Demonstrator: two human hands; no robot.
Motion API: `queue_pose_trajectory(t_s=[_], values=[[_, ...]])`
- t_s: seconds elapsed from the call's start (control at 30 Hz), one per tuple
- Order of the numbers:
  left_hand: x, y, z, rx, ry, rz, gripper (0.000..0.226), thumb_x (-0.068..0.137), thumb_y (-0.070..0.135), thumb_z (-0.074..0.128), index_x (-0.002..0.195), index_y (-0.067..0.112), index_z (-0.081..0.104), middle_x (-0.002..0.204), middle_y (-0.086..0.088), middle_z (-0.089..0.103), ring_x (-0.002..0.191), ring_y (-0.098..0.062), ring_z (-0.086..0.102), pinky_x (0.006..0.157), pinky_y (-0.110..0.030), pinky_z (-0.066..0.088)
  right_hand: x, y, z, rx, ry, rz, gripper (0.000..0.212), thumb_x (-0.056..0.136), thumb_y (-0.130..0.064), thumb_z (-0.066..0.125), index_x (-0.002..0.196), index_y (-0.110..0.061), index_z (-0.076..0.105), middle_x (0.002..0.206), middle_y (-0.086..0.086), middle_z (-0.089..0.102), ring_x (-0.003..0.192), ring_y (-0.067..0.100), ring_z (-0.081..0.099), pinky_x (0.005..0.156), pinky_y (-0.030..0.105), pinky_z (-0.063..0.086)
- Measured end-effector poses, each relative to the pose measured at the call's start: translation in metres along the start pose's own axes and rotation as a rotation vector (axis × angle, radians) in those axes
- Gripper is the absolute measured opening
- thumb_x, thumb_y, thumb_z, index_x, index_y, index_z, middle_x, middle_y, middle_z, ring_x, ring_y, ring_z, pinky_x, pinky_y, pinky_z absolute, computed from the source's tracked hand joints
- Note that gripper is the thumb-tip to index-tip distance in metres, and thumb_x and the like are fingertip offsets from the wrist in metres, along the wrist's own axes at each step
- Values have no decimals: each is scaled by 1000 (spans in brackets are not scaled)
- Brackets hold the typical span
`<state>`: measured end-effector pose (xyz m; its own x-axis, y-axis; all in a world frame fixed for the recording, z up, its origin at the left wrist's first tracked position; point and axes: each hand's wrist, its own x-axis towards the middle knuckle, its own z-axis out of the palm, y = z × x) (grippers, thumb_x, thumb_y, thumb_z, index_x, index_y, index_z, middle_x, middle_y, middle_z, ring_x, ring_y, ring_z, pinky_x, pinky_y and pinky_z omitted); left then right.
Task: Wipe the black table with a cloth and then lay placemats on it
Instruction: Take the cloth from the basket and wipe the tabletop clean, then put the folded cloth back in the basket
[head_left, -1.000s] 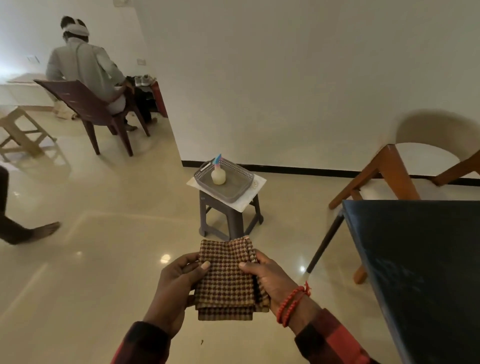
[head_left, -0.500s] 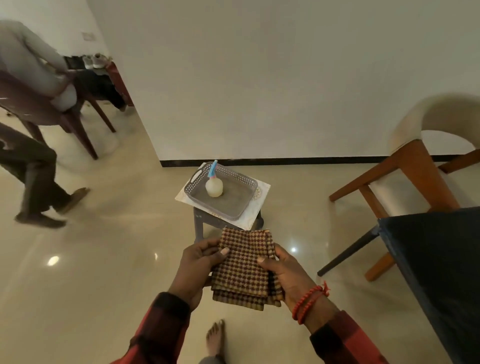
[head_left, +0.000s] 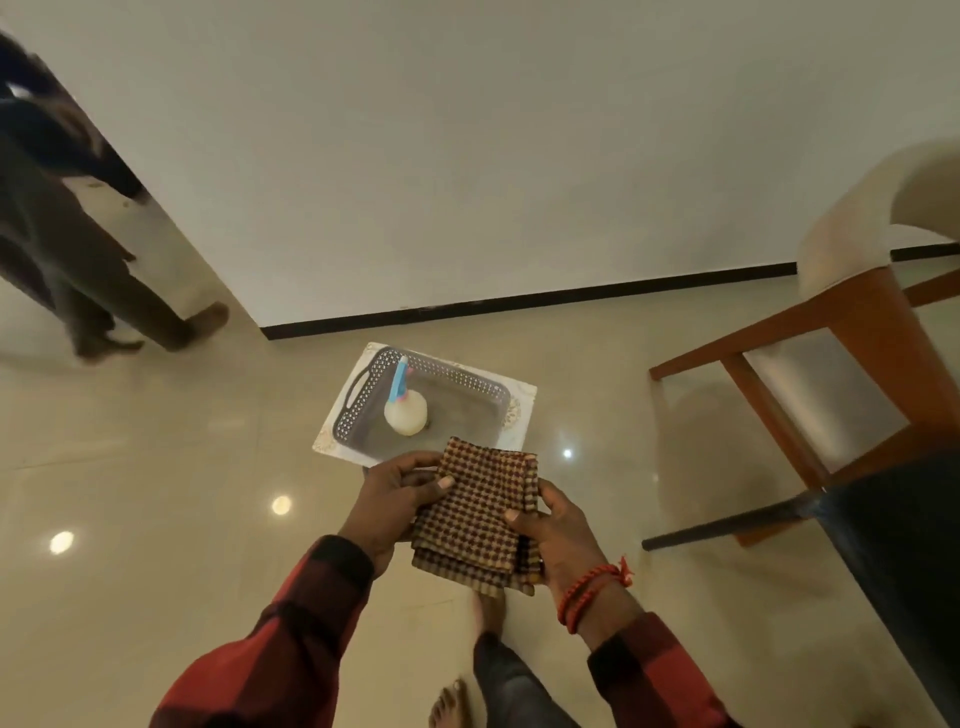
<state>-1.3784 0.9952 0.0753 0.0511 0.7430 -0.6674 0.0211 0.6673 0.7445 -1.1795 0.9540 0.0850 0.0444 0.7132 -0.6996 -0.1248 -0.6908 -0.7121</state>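
Observation:
A folded brown checked cloth is held flat between both hands above the floor. My left hand grips its left edge, thumb on top. My right hand grips its right edge, with red bead bracelets at the wrist. The black table shows only as a corner at the lower right, apart from the cloth.
Just beyond the cloth, a grey perforated basket holding a white squeeze bottle sits on a white-topped stool. A wooden chair stands right, beside the table. A person walks at the far left. My bare feet are below.
The view has tilted down and moved closer to the stool, so the basket now lies right beyond the cloth. The walking person has moved further back at the left. Both hands keep their hold.

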Motion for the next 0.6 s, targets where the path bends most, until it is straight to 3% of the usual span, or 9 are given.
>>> queue_pose_trajectory(t_s=[0.37, 0.5, 0.6], values=[[132, 8, -27, -26, 66, -91, 26, 96, 16, 67, 120, 26, 70, 107, -1, 77, 104, -21, 70, 75, -37, 58, 140, -18, 34, -33, 64, 137, 38, 95, 5, 58, 117, -26, 62, 106, 4, 71, 101, 27, 68, 92, 53, 57], [173, -11, -36, 45, -8, -177, 29, 97, 19, 67, 125, 28, 64, 119, -1, 71, 107, -20, 67, 73, -35, 58, 185, -2, 43, -43, 134, 162, 39, 95, 8, 58, 120, -21, 63, 97, -4, 69, 90, 17, 66, 83, 39, 59], [201, -30, -44, 125, -66, -206, 38, 93, 13, 69, 127, 29, 62, 128, 2, 64, 114, -20, 63, 89, -47, 59, 212, 17, 48, -60, 184, 199, 43, 94, 9, 58, 129, -16, 62, 98, -6, 67, 89, 13, 65, 85, 37, 57]])
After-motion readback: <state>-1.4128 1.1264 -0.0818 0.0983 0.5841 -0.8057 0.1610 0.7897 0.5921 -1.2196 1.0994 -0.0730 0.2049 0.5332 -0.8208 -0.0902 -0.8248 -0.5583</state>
